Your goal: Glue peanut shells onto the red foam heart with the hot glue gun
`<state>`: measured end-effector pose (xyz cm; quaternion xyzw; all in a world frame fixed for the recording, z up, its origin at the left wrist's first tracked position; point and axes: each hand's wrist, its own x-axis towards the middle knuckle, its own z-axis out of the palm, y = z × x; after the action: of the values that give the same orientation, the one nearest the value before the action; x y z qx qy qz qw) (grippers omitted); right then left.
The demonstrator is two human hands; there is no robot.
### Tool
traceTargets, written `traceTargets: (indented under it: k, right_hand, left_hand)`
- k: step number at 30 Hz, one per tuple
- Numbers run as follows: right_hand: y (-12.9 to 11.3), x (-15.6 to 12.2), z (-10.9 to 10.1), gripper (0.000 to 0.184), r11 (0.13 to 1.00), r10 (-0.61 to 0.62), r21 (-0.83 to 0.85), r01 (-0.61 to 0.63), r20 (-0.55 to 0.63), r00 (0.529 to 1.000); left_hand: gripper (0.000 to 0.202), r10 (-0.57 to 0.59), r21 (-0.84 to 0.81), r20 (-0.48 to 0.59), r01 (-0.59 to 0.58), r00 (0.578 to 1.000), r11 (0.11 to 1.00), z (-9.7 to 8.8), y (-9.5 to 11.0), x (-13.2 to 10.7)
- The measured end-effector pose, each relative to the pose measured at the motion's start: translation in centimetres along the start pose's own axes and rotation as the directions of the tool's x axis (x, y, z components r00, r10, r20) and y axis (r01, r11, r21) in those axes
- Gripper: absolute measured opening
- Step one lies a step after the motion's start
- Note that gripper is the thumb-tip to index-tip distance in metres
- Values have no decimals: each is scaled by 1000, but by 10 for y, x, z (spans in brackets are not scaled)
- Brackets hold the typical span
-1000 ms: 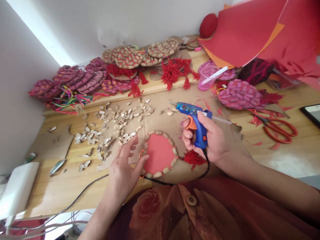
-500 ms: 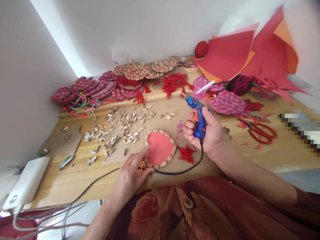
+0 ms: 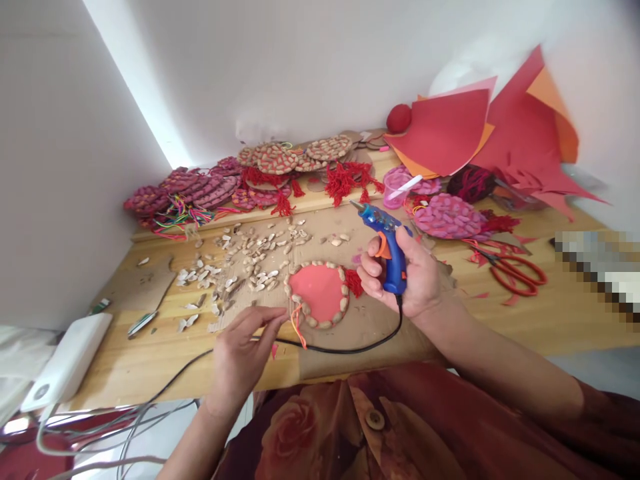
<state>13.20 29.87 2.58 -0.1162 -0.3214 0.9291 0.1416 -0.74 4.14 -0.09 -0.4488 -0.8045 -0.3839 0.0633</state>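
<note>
Glue gun (image 3: 395, 267) (one) is clasped in right hand (image 3: 421, 280), left hand (image 3: 241, 343) beside one disc (image 3: 323, 290), hold unclear.

blue glue gun (image 3: 397, 265), orange trigger (image 3: 383, 245), red disc (image 3: 321, 291), rose-patterned shirt (image 3: 295, 430)

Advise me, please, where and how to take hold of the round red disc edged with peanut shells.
I would probably pinch the left rim of the red disc, coming from the left: the bumpy peanut shells there rise above the flat disc and should give something to catch. The right side has a red yarn tassel, close to the right hand.
</note>
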Motion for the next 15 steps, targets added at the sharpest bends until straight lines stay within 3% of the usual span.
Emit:
traceTargets:
  k: [4,9,12,15]
  right_hand:
    - [2,4,-9,45,1000,-1,-2,1,-17,1000]
    - [3,5,-7,43,998,51,29,-50,-47,998]
    - [3,4,-3,45,997,59,48,-57,-45,997]
    - [2,4,-4,46,998,46,38,-45,-20,999]
  left_hand:
    - [19,-223,81,-134,235,965,969,-19,-13,-5]
    - [30,-490,0,-162,497,857,868,-35,-31,-13]
    - [35,-563,-57,-136,561,815,826,-38,-41,-14]
    - [37,-555,-42,-104,554,825,832,-34,-49,-10]
